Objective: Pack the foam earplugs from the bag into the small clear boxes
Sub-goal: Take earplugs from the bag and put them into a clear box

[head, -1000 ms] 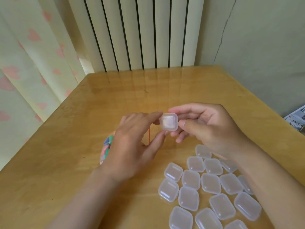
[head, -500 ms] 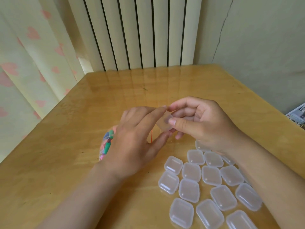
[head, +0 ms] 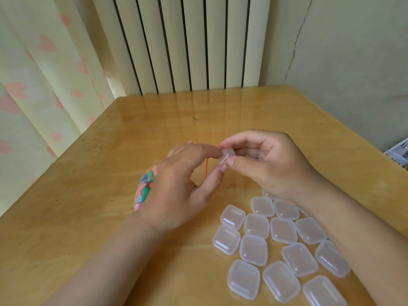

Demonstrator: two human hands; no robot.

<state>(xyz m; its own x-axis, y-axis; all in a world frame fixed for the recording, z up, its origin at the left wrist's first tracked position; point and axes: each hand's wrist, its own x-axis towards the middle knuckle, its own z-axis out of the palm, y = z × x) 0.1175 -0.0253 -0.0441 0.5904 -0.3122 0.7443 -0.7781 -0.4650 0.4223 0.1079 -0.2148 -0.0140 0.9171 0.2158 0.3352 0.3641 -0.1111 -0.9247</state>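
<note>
Head view. Near right on the tabletop [head: 88,217]: cluster of small clear boxes [head: 283,230], lids closed, lying flat, packed close, several touching. Right forearm crosses over the cluster's right side and hides a few. Left forearm comes in from near left.

Mid tabletop: both hands are together on one clear box [head: 227,154], held tilted on edge above the tabletop. Right hand [head: 276,164] pinches it between thumb and index fingertip, other fingers curled behind. Left hand [head: 176,195] meets it from the left, index fingertip at its upper edge, thumb tip at its lower edge. Cannot tell if the lid is open or if anything is inside.

Bag of earplugs [head: 144,191] lies on the tabletop at the left hand's outer side, mostly hidden by it; green, blue and pink pieces show through the plastic. Thin red line [head: 207,167] shows between left index finger and thumb; cannot tell what it is.

Far: white ribbed radiator [head: 187,40] behind the tabletop's far edge, heart-print curtain [head: 44,74] far left, cracked wall [head: 353,62] far right, printed paper [head: 399,152] at the right edge, off the tabletop.
</note>
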